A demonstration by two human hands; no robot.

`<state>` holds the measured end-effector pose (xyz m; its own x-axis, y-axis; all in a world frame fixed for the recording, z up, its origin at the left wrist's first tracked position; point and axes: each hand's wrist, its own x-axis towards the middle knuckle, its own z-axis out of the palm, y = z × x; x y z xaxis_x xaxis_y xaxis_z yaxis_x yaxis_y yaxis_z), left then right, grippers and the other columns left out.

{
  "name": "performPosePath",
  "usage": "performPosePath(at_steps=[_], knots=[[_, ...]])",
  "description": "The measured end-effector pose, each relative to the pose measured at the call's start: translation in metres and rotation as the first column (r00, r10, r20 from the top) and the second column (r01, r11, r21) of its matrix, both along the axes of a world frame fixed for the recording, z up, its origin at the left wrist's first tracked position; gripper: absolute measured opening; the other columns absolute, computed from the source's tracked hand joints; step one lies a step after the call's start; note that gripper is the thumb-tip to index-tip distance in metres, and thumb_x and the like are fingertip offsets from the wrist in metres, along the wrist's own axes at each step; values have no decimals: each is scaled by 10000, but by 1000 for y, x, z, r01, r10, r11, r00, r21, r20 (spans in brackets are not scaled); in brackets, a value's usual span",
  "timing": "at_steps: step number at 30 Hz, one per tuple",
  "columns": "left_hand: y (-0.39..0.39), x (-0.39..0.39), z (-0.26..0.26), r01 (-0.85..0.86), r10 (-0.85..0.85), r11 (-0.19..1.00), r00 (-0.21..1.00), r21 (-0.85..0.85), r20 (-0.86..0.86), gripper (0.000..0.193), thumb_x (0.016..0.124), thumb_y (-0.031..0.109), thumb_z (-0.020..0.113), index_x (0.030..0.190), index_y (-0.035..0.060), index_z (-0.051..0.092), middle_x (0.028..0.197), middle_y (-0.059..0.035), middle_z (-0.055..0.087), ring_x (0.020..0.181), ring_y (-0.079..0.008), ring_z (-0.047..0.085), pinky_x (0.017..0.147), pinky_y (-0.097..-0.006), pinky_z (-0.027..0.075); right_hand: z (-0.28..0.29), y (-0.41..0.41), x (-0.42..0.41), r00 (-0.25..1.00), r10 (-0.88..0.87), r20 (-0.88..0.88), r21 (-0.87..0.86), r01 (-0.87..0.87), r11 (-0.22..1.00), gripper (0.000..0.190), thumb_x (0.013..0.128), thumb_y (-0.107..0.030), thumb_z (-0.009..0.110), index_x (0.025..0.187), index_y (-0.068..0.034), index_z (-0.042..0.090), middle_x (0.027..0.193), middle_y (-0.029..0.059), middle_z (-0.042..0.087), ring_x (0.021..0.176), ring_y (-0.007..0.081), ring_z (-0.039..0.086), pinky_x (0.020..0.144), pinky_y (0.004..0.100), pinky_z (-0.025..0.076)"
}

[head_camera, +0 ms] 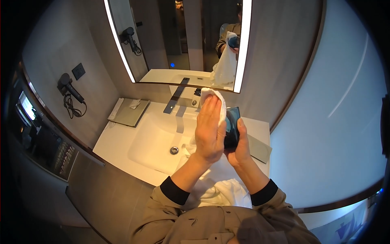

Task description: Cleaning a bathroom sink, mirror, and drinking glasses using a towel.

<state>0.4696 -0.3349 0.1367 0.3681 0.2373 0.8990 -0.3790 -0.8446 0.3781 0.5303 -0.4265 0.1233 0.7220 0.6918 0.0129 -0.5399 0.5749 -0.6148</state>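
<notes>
My left hand [208, 131] is raised with its fingers flat against a white towel [223, 113], above the right side of the sink. Just to its right, my right hand [241, 143] grips a dark, glossy, blue-tinted container [232, 128], its thumb along the near side. The towel's edge lies between my left hand and the container. More of the white cloth [225, 192] hangs down between my forearms and over the counter's front edge. The container's opening, if any, cannot be made out.
A white sink basin [152, 140] has a dark flat faucet [176, 96] behind it. A grey-green tray [129, 113] with white papers is on the counter's left, a glass-like panel [259, 148] on its right. A hair dryer [71, 88] hangs left, beside a socket [78, 71]. A lit mirror [182, 39] stands behind.
</notes>
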Motion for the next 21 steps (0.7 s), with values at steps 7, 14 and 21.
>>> performPosePath(at_steps=[7, 14, 21], knots=[[-11, -3, -11, -57, 57, 988, 998, 147, 0, 451, 924, 156, 462, 1285, -113, 447, 1354, -305, 417, 1282, -471, 366, 1043, -533, 283, -1, 16, 12, 999, 36, 9, 42, -37, 998, 492, 912, -497, 524, 1222, -114, 522, 1096, 54, 625, 1003, 162, 612, 896, 306, 494], [32, -9, 8, 226, -285, 910, 950, -348, -129, 336, 977, 246, 483, 1059, -53, 613, 908, -121, 636, 818, -168, 557, 757, -278, 435, -3, -3, 12, 964, 150, 219, -126, -124, 984, 540, 907, -432, 548, 1309, -84, 461, 1156, 55, 582, 1006, 127, 591, 863, 278, 494], [33, -6, 5, 474, -487, 720, 866, -507, 117, 344, 961, 268, 535, 846, -37, 644, 695, -50, 608, 603, -91, 504, 562, -240, 405, -11, -4, 4, 969, 231, 83, 1, -232, 973, 627, 882, -521, 534, 1323, -83, 455, 1082, 89, 615, 884, 180, 630, 672, 307, 533]])
